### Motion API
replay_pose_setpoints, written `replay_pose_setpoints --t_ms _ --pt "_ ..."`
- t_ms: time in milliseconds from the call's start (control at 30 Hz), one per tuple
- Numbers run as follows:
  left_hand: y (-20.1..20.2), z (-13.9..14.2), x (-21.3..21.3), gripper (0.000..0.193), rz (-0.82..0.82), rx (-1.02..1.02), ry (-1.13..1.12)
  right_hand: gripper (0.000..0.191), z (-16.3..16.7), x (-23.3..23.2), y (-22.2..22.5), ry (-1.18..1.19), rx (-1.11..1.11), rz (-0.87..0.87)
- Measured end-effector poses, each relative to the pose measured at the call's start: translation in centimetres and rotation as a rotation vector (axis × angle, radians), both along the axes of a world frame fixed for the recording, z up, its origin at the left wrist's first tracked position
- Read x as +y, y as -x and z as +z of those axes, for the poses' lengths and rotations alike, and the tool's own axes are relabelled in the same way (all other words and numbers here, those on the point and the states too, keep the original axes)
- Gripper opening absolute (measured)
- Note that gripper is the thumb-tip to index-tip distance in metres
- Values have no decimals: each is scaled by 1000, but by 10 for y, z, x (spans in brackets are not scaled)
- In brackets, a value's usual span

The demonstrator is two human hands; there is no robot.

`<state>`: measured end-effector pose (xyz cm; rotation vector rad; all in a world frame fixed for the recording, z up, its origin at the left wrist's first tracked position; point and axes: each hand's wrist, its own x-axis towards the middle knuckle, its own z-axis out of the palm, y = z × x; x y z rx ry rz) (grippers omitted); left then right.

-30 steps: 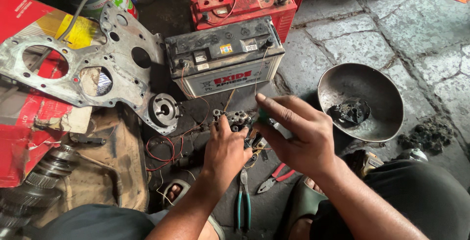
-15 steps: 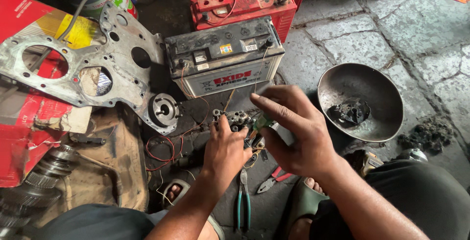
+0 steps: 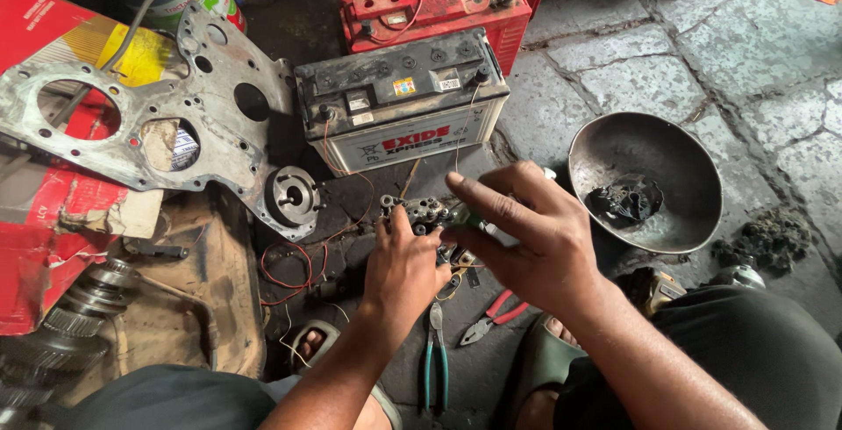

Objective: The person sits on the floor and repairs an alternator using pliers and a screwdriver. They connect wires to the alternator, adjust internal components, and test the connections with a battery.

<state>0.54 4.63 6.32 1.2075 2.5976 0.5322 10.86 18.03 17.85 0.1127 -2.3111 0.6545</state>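
Observation:
My left hand [image 3: 405, 265] grips a small grey metal part with holes and terminals [image 3: 421, 211], held just above the floor in front of the white car battery [image 3: 399, 110]. My right hand [image 3: 526, 237] reaches in from the right and closes on a thin green-handled tool [image 3: 478, 219], its tip against that part. Thin red and white wires [image 3: 285, 263] trail from the battery to the floor beside my hands.
A red battery [image 3: 438, 0] sits behind the white one. A grey metal plate with holes [image 3: 149, 110] lies left on red cardboard, gears [image 3: 79, 303] below it. A greasy metal bowl [image 3: 645, 180] stands right. Blue-handled pliers [image 3: 436, 360] and red-handled pliers [image 3: 495, 316] lie near my feet.
My right hand has moved left and curled down over the small part, bringing the tool onto it. My left hand has stayed on the part.

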Motion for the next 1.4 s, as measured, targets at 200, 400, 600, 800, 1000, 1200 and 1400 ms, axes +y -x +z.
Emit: replay_pose_setpoints --t_ms 200,400,600,800,1000,1200,1400 --pt "0 -2 -1 55 1 12 -3 53 -3 0 -1 65 -7 25" --pt "0 -3 -2 59 1 -6 -16 59 -13 -1 1 169 -78 63" --pt "0 2 -4 62 0 -22 -7 59 -26 8 1 521 -113 152" --pt "14 16 -11 50 -1 -119 -217 55 -42 24 -2 579 97 142" --pt "36 39 -1 32 -82 -136 -630 58 -55 21 12 560 59 137" --pt "44 38 28 29 -80 -307 -622 61 -49 21 25 525 -9 96" --pt "43 22 34 24 -81 -375 -660 60 -46 25 24 525 -31 71"
